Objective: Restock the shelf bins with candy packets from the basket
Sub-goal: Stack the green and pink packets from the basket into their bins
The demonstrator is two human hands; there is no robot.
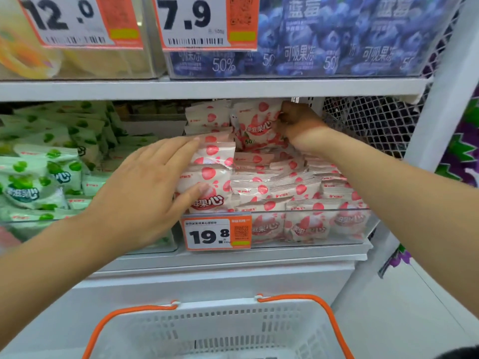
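Behind the 19.8 price tag [217,232], the strawberry packets [261,187] crest the clear bin [324,211], so the right hand [295,120] gripping an upright packet [259,125] at the back could spill those the flat-fingered left hand [145,187] steadies.

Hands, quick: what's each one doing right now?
Left hand: open, flat fingers pressing the front strawberry packets.
Right hand: gripping an upright strawberry packet at the bin's back.

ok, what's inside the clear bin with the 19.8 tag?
The clear bin holds red-and-white candy packets, heaped above its front wall. The left hand covers some at the left; the right hand grips one at the back. Lower layers are hidden.
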